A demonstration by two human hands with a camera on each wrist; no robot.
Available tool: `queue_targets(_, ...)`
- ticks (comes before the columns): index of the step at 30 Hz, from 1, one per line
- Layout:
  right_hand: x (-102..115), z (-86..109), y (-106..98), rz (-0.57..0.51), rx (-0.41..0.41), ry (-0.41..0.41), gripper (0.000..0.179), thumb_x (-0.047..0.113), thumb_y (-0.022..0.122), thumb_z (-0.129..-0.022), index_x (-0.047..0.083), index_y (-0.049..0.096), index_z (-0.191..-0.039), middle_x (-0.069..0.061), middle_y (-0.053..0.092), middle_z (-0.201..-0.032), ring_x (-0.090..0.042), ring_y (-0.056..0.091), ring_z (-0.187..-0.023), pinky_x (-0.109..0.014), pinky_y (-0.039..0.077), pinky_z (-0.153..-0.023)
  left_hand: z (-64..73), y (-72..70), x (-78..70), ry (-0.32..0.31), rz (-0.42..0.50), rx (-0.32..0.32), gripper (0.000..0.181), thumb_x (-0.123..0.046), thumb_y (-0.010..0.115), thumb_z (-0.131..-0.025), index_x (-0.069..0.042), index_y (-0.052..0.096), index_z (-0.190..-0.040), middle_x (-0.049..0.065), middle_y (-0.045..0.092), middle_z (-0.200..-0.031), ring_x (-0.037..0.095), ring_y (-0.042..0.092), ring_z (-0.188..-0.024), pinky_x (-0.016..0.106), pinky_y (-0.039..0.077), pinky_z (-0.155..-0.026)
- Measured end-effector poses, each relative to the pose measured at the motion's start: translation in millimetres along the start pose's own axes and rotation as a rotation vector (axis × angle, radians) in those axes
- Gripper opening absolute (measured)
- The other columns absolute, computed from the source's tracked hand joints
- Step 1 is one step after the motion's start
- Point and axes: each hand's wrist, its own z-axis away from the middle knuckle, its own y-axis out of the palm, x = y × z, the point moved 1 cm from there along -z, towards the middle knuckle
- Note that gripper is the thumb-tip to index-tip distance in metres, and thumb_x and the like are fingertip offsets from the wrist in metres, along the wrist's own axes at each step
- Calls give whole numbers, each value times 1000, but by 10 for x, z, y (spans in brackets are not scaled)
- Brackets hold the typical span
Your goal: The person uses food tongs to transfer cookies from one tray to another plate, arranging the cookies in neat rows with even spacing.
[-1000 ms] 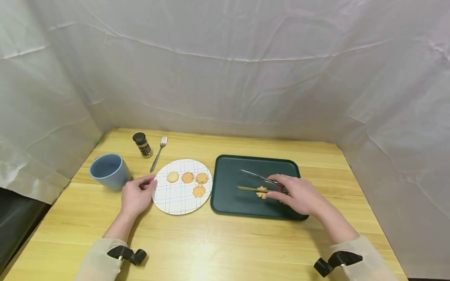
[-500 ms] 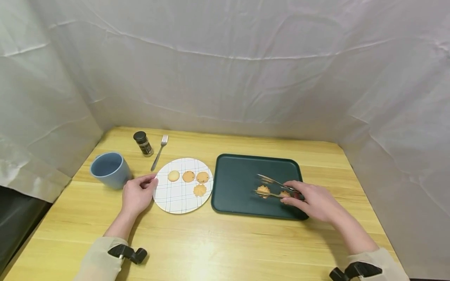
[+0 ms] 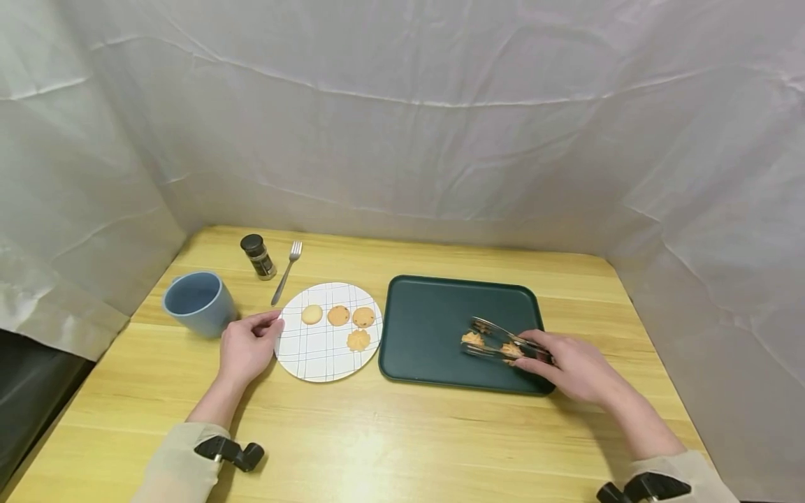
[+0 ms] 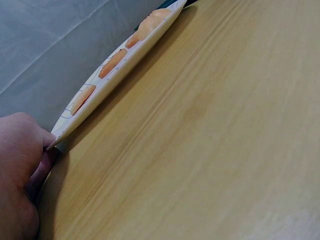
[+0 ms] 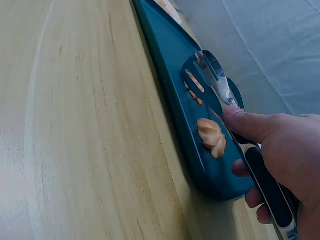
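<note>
My left hand (image 3: 247, 349) pinches the left rim of a white plate (image 3: 314, 358) with thin crossing lines; the left wrist view shows the thumb on top of the rim. Several round cookies (image 3: 338, 316) and a flower-shaped cookie (image 3: 358, 340) lie on this plate. With my right hand (image 3: 575, 367) I hold metal serving tongs (image 5: 267, 185) low over a dark green tray (image 3: 428, 314). Two flower-shaped cookies are on the tray: the left one (image 3: 472, 339) sits between the tong tips, the right one (image 3: 511, 349) farther back between the arms, near my fingers.
A blue mug (image 3: 201, 307) stands just left of my left hand. Behind the plate are a black-capped spice jar (image 3: 258, 258) and a fork (image 3: 286, 274). Pale cloth (image 3: 402, 140) hangs around the back and sides of the wooden table (image 3: 352, 440).
My right hand has moved right with the tongs, drawing their tips back from mid-tray to around the left tray cookie. My left hand stays on the plate rim.
</note>
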Motion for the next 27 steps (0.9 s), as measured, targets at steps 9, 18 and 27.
queue_targets(9,-49,25,-9,6,29,21,52,57,62,-103,21,66,-141,7,71,-108,-16,65,-92,-46,52,-77,-6,3,-1,-4,-4,-2,25,-18,74,-100,-4,80,-120,10,79,-96,16,67,-79,20,45,-69)
queue_targets(18,-63,44,16,7,4,9,49,54,62,-104,22,66,-140,-1,72,-125,-29,70,-111,-56,54,-88,-13,21,30,4,-12,-1,26,-20,73,-100,-4,80,-120,9,79,-96,16,68,-80,21,46,-68)
queue_targets(27,-49,54,17,4,-2,13,48,56,62,-104,24,66,-140,7,72,-112,-18,68,-96,-47,53,-80,-18,22,43,14,-18,-3,26,-19,73,-100,-4,80,-120,9,79,-95,17,69,-80,20,46,-68)
